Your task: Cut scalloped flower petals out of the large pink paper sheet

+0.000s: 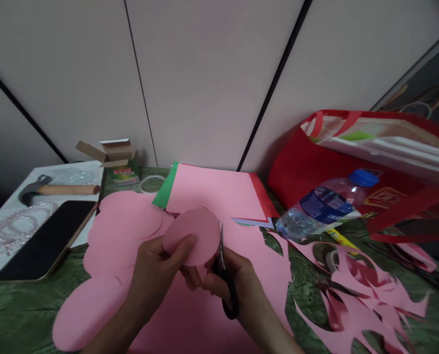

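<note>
My left hand (164, 263) pinches a round pink paper disc (195, 231), thumb on top and fingers beneath. Scissors with black handles (230, 290) are held in my right hand (237, 275), their blades pointing up along the disc's right edge. Below both hands lies a large pink sheet (201, 319) with a cut, uneven right edge. To the left, many cut pink paper circles (116, 236) overlap in a pile, with one more pink circle (86, 314) nearer to me.
Pink paper scraps (374, 305) lie on the right, by a plastic bottle (323, 204) and a red bag (293, 162). Stacked coloured paper (212, 189) sits at the back. On the left are a phone (49, 241), a hammer (68, 190), bead strings (16, 228) and an open box (121, 169).
</note>
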The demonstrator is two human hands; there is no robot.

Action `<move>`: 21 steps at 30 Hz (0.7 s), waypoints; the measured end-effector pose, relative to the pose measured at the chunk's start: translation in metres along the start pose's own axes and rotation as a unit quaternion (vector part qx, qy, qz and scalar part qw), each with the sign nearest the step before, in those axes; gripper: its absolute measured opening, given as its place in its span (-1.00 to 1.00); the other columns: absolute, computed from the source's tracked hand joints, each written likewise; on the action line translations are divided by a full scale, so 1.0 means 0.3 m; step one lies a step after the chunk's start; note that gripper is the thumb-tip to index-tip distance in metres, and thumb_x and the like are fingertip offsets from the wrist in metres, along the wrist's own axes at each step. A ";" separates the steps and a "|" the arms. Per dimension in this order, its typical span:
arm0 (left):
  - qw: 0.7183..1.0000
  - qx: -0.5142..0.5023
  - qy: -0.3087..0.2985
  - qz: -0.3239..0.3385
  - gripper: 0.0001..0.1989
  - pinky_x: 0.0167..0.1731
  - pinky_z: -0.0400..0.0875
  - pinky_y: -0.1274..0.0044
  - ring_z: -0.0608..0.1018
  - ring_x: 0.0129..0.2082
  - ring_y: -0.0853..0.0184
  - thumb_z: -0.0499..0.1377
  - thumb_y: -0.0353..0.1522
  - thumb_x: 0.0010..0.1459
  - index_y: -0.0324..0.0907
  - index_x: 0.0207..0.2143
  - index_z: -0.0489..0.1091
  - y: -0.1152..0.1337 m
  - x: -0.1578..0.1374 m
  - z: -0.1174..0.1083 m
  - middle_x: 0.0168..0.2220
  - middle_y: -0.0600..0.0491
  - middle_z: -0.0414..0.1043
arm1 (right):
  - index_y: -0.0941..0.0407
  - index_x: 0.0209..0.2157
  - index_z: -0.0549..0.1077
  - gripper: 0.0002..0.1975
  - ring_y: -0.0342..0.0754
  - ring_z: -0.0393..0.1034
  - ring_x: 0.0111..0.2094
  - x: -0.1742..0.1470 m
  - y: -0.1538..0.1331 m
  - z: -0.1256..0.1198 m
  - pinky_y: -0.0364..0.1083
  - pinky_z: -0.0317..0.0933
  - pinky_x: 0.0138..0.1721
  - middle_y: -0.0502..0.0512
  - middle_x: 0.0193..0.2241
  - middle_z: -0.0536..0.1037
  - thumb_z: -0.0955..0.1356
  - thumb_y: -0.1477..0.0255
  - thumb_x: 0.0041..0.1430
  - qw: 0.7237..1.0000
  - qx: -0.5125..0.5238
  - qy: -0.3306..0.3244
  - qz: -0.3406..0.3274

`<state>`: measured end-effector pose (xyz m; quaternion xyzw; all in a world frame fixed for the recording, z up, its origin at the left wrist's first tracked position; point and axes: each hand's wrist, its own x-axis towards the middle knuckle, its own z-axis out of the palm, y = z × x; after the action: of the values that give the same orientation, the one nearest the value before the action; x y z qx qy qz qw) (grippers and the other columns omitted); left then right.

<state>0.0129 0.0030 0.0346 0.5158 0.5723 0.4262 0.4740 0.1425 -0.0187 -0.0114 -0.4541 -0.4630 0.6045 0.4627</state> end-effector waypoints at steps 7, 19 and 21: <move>1.000 -0.027 -0.004 -0.011 -0.57 -0.72 0.33 0.59 0.40 -0.81 0.40 0.09 -0.30 0.03 -0.17 -0.86 0.29 0.002 -0.002 0.001 -0.86 0.11 0.32 | 0.13 -0.57 0.26 -0.80 -0.19 0.16 -0.65 -0.006 -0.020 0.018 -0.19 0.02 -0.60 -0.11 -0.69 0.28 0.39 0.38 -0.18 0.997 0.020 0.045 0.054; 0.998 -0.032 -0.057 -0.024 -0.60 -0.72 0.29 0.59 0.34 -0.85 0.41 0.10 -0.26 0.01 -0.19 -0.82 0.27 -0.028 0.005 -0.005 -0.89 0.12 0.28 | 0.13 -0.43 0.36 -0.83 -0.19 0.24 -0.56 0.004 -0.040 -0.001 -0.20 0.13 -0.51 -0.09 -0.63 0.34 0.39 0.38 -0.10 0.976 0.046 0.208 -0.049; 0.996 -0.041 -0.066 -0.032 -0.62 -0.73 0.30 0.58 0.33 -0.86 0.41 0.10 -0.26 0.01 -0.19 -0.79 0.28 -0.034 0.004 -0.002 -0.88 0.13 0.29 | 0.12 -0.42 0.37 -0.83 -0.20 0.24 -0.56 0.003 -0.038 -0.002 -0.22 0.11 -0.53 -0.10 -0.63 0.35 0.40 0.39 -0.10 0.975 0.044 0.209 -0.058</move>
<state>0.0105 0.0032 0.0247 0.5044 0.5377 0.3993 0.5451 0.1446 -0.0162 -0.0006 -0.5220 -0.3544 0.4880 0.6031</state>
